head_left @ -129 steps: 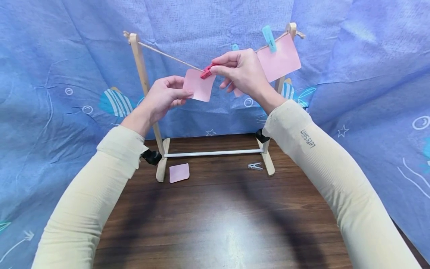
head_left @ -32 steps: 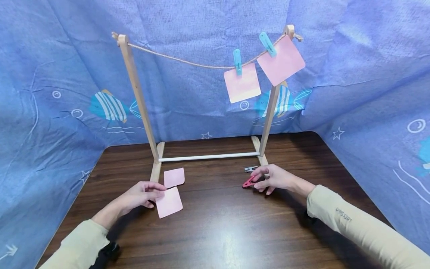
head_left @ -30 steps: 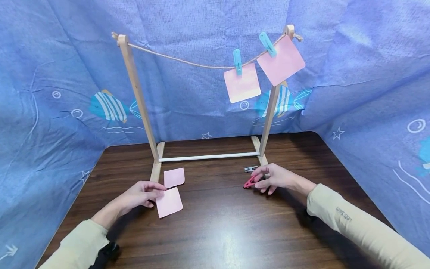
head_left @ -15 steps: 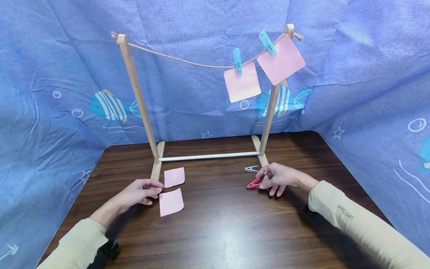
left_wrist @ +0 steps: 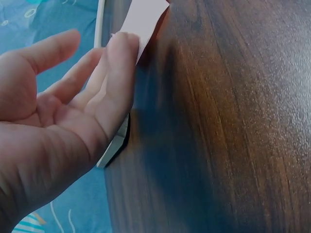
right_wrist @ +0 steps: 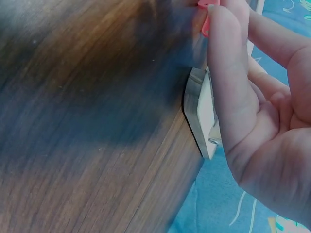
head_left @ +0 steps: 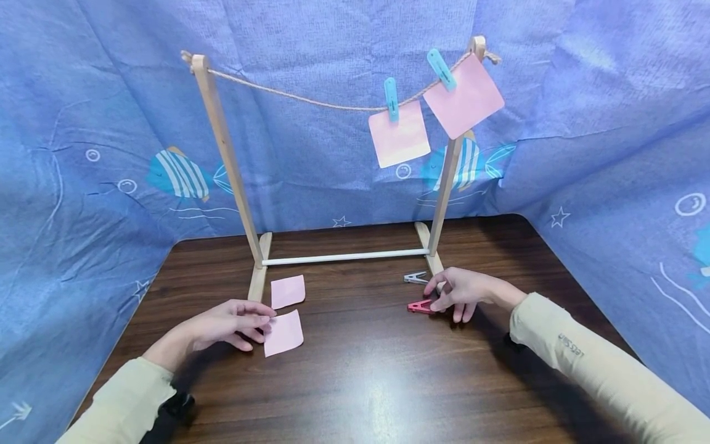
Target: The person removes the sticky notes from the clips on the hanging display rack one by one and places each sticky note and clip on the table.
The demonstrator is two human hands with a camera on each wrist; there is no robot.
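Observation:
A red clothespin [head_left: 420, 306] lies on the table beside a grey clothespin [head_left: 415, 278]. My right hand [head_left: 463, 293] is over it, thumb tip at the red clothespin's right end and the forefinger lifted apart. The right wrist view shows only part of the red clothespin [right_wrist: 206, 22] by the thumb. On the left, two pink paper squares lie one behind the other: a nearer paper [head_left: 284, 333] and a farther paper [head_left: 288, 291]. My left hand [head_left: 227, 324] hovers at the nearer paper's left edge with loose fingers, gripping nothing; whether it touches is unclear.
A wooden stand [head_left: 224, 135] with a white crossbar [head_left: 344, 257] stands at the back of the table. From its sagging rope [head_left: 294, 97], two blue clothespins hold two pink papers, the middle paper [head_left: 400, 135] and the right paper [head_left: 466, 98]. A blue curtain [head_left: 333, 185] hangs behind.
Both hands have come down from the rope to the table. The left hand has let go of a pink paper, and the right hand has laid the red clothespin down and loosened its grip.

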